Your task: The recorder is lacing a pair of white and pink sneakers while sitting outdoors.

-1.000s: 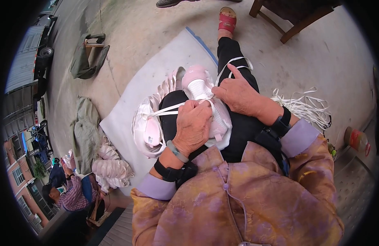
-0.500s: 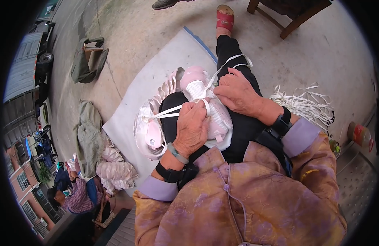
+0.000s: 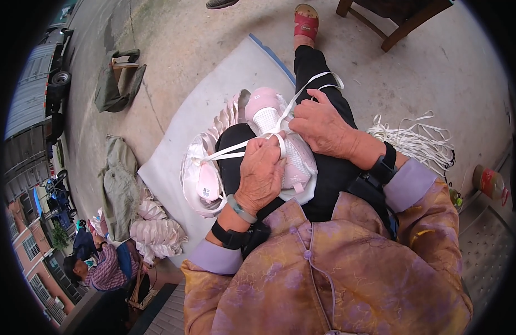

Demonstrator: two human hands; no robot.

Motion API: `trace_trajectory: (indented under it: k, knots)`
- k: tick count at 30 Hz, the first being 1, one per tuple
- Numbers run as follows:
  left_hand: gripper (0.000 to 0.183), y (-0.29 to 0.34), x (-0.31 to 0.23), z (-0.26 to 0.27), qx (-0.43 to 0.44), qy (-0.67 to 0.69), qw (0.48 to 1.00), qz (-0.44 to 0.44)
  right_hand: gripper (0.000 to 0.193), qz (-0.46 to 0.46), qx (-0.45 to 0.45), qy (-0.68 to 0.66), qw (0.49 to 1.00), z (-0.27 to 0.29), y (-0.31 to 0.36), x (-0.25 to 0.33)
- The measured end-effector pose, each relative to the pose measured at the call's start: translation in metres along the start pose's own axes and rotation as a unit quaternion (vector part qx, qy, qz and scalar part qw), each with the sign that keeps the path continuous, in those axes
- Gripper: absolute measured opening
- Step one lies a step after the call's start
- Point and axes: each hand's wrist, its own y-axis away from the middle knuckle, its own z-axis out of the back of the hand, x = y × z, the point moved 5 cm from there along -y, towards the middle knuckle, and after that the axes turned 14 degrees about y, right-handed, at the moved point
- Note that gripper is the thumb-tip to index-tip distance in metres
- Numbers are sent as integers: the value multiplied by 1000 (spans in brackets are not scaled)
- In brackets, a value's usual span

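Observation:
Across my lap lies a pink and white shoe upper with a perforated white middle. My left hand is closed over it, pinching a white shoelace. Just to its right, my right hand is closed on the lace near the eyelets; its fingertips partly hide the grip. A loop of lace stretches from there over my dark trouser leg. Left of my knee, a second pink and white upper is joined to the same run of lace. Behind it stands a row of more pale pink uppers.
A bundle of white laces lies on the floor at right, near a bottle. A white sheet spreads under the uppers. More pink uppers are piled at left, near a seated person. A wooden chair stands far right.
My right hand has shifted very slightly up and left, still at the lace. My left hand stays in place. The shoe at the top edge has moved up, mostly out of view.

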Motion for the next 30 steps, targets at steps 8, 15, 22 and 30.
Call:
trace_trajectory:
  k: [8, 15, 22, 30]
  knots:
    - [10, 21, 18, 20, -160, 138, 973, 94, 3, 24, 139, 42, 989, -12, -20, 12]
    - [11, 47, 42, 14, -252, 417, 816, 310, 11, -97, 57, -13, 994, -21, -1, 10]
    - [12, 49, 48, 8, -235, 436, 806, 324, 22, -181, -60, 11, 982, -10, 12, 22]
    - [11, 16, 57, 17, -224, 123, 940, 228, 31, -163, -21, 11, 986, -11, 15, 25]
